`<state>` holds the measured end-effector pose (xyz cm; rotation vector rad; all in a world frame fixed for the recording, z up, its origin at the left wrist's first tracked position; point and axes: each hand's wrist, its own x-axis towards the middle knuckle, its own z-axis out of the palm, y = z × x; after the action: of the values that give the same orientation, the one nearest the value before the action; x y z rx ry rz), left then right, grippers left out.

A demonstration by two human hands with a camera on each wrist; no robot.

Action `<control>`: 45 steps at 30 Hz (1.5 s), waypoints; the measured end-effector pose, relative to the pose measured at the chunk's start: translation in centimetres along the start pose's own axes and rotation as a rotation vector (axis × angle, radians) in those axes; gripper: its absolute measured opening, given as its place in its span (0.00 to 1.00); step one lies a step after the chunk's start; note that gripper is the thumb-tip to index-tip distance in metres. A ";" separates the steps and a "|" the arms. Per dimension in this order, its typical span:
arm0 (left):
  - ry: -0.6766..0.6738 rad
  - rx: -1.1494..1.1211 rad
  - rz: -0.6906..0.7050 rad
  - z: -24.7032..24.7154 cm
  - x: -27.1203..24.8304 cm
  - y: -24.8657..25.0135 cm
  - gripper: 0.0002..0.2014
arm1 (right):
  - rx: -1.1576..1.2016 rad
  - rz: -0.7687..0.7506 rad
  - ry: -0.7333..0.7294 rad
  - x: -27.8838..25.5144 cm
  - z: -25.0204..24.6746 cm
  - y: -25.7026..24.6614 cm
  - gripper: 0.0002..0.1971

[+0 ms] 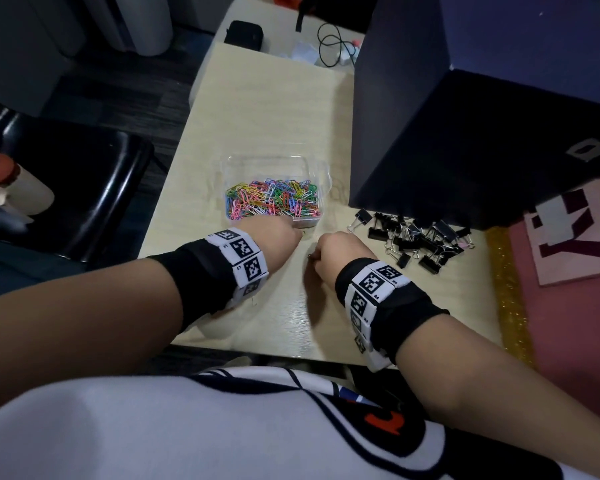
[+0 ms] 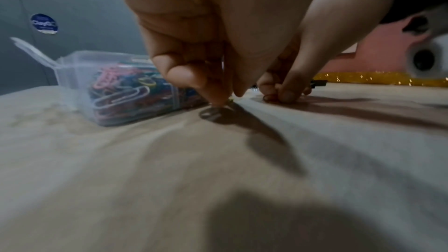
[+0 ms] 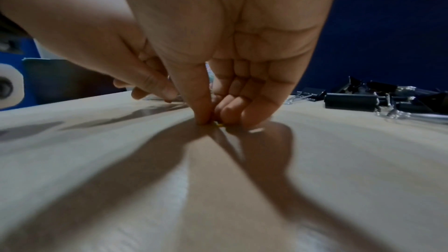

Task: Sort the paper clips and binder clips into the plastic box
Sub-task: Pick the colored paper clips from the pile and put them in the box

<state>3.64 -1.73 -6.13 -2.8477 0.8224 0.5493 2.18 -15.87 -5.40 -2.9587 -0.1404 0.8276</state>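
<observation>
A clear plastic box [image 1: 320, 174] [image 2: 72, 76] half full of coloured paper clips [image 1: 274, 199] stands mid-table. Black binder clips [image 1: 420, 244] [image 3: 351, 101] lie in a loose pile to its right. Just in front of the box's near right corner, my left hand [image 1: 300, 232] [image 2: 224, 101] pinches a small paper clip against the tabletop with thumb and fingertips. My right hand [image 1: 312, 256] [image 3: 213, 123] is close beside it, fingers curled down, pinching a yellowish paper clip [image 3: 218, 125] that lies on the table. Both clips are mostly hidden under the fingers.
A tall dark blue box [image 1: 465, 133] stands right behind the binder clips. A pink board [image 1: 568, 254] and a gold glitter strip [image 1: 506, 289] border the table on the right. A black chair [image 1: 66, 188] is on the left. The table's near edge [image 1: 274, 351] runs below my wrists.
</observation>
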 end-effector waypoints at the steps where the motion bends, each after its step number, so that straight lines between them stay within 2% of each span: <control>1: -0.007 -0.003 0.004 0.1 0.2 0.0 0.13 | 0.002 0.006 -0.009 0.0 0.0 0.1 0.14; 7: 0.046 0.027 -0.004 0.6 -0.2 0.1 0.06 | 0.007 0.034 -0.043 -0.1 0.4 0.3 0.16; 12: 0.003 0.065 0.000 0.6 -0.6 0.6 0.06 | 0.002 0.002 -0.044 -0.2 0.5 0.1 0.14; 15: 0.036 0.002 -0.012 0.6 -0.9 -0.2 0.07 | 0.034 -0.024 -0.058 -0.3 0.0 0.1 0.13; 17: 0.092 -0.082 -0.041 0.0 -1.3 -1.1 0.09 | 0.102 -0.037 0.010 -0.3 -0.8 -0.1 0.10; 20: 0.214 -0.226 -0.084 -1.5 -1.9 -2.8 0.10 | 0.289 -0.056 0.244 0.4 -2.2 -0.8 0.04; 22: 0.287 -0.294 -0.150 -2.4 -1.9 -3.9 0.10 | 0.415 -0.066 0.376 1.3 -3.1 -1.3 0.04; 24: 0.330 -0.311 -0.212 -2.7 -1.6 -4.9 0.13 | 0.476 -0.068 0.415 2.0 -3.7 -1.7 0.07; 27: 0.360 -0.337 -0.221 -1.9 -1.8 -5.2 0.16 | 0.461 -0.048 0.409 2.1 -3.8 -1.5 0.13; 29: 0.369 -0.283 -0.152 -1.0 -2.2 -4.6 0.17 | 0.402 -0.063 0.404 1.5 -3.5 -1.3 0.15; 32: 0.344 -0.160 -0.055 0.2 -2.6 -3.5 0.21 | 0.280 -0.169 0.298 1.0 -2.5 -1.2 0.19; 34: 0.271 -0.100 -0.072 0.6 -2.6 -3.5 0.24 | 0.218 -0.197 0.221 0.9 -1.8 -0.9 0.23; 37: 0.234 -0.076 -0.109 0.4 -2.7 -4.2 0.24 | 0.171 -0.183 0.152 1.2 -1.4 -0.2 0.28; 39: 0.229 -0.062 -0.109 0.0 -2.9 -4.5 0.23 | 0.164 -0.195 0.153 1.2 -1.3 0.1 0.28; 43: 0.327 -0.088 -0.084 -0.3 -3.2 -4.6 0.23 | 0.217 -0.185 0.293 1.0 -1.5 0.2 0.19; 45: 0.294 -0.070 -0.070 -0.4 -3.3 -4.1 0.26 | 0.172 -0.204 0.261 0.9 -1.4 0.1 0.20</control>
<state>3.36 3.23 -4.43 -3.0542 0.7523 0.1534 3.66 -15.94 -4.69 -2.7970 -0.3308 0.4035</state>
